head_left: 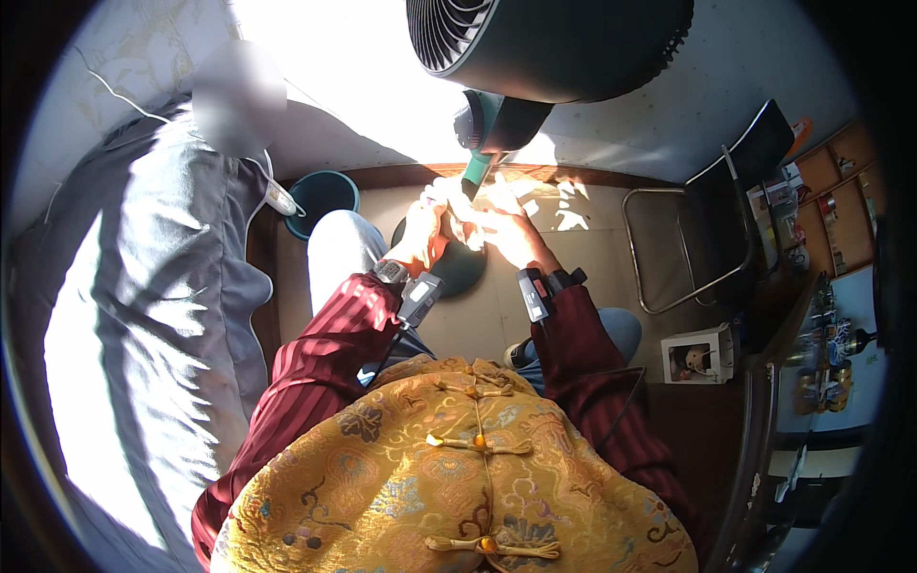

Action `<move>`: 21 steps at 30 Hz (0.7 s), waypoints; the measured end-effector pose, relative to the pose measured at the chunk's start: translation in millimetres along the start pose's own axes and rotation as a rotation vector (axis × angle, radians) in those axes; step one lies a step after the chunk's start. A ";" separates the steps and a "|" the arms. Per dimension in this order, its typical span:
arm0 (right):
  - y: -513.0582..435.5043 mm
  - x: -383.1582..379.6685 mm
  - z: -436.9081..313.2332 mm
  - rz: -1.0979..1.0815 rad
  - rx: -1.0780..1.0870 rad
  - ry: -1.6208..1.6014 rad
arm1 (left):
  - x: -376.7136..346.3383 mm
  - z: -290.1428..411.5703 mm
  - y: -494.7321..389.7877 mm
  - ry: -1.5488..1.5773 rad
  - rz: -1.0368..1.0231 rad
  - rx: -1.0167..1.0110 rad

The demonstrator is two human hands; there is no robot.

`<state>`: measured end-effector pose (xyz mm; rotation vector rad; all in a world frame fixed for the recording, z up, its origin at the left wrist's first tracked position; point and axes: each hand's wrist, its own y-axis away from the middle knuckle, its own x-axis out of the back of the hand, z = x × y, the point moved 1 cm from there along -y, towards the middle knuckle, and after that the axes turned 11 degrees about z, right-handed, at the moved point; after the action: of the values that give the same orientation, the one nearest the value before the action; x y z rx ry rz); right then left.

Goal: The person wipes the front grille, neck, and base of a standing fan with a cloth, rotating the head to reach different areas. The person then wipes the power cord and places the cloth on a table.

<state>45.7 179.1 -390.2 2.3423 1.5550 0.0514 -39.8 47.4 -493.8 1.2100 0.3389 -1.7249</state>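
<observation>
In bright sunlight before me, my left hand (423, 233) has its fingers bent around a pale crumpled thing (458, 211), perhaps cloth or tissue; glare hides its detail. My right hand (514, 233) comes in from the other side, fingers stretched forward, its thumb side at the pale thing. Whether it grips is unclear. Just beyond both hands rises the green pole (475, 170) of a standing fan, and its large dark head (559, 54) hangs above. Below the hands, the round dark green base (462, 272) rests on the tiled floor, partly covered by them.
A bed or sofa under grey fabric (165, 301) runs along the left, with a white power strip (281, 199) at its edge. Beside it stands a dark teal bin (322, 204). To the right are a metal-framed chair (716, 215), a small white box (698, 354) and a cluttered desk (824, 358).
</observation>
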 end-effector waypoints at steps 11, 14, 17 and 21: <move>6.9 15.0 9.1 0.005 0.247 -0.385 | -12.0 25.9 -64.8 -1.272 -0.071 -1.082; -22.0 8.2 8.9 0.094 0.338 -0.331 | -25.7 27.5 -84.6 -0.651 -0.208 -0.269; -61.8 -5.8 22.3 0.356 0.576 0.014 | -44.3 28.9 -71.9 -0.847 -0.223 -0.195; -85.8 -20.3 27.7 0.428 0.430 -0.168 | -61.0 39.3 -52.3 -0.940 -0.223 -0.244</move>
<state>-33.1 184.0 -438.1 2.8855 1.0401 -0.4077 -102.7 80.0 -439.1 0.1118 0.0992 -2.1595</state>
